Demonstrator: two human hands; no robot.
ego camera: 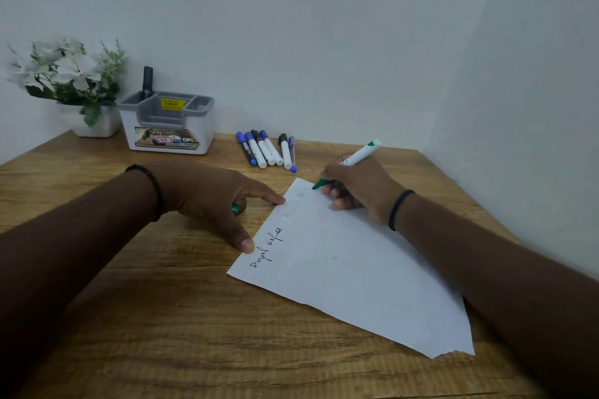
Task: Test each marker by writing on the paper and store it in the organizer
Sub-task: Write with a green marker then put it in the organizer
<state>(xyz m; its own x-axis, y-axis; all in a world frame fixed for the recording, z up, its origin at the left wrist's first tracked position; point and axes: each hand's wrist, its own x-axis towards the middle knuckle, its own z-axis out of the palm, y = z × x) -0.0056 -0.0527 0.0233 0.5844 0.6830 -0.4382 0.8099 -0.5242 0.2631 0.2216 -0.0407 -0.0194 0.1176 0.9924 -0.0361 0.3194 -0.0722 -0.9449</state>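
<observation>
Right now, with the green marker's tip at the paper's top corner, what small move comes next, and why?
Probably draw a short stroke with the white-barrelled green marker: the right hand grips it uncapped, tip on the white paper sheet, no green ink shows, and the left hand steadies the edge.

White flower pot (94, 125), far-left table (129, 317).

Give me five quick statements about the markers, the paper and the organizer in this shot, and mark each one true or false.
1. The right hand holds a green marker with its tip at the paper. True.
2. The paper is blank. False: dark handwriting sits near its left edge.
3. The left hand presses fingers on the paper's edge. True.
4. The organizer holds nothing. False: one black marker stands in it.
5. The spare markers lie on the paper. False: they lie on the table, beside the organizer.
</observation>
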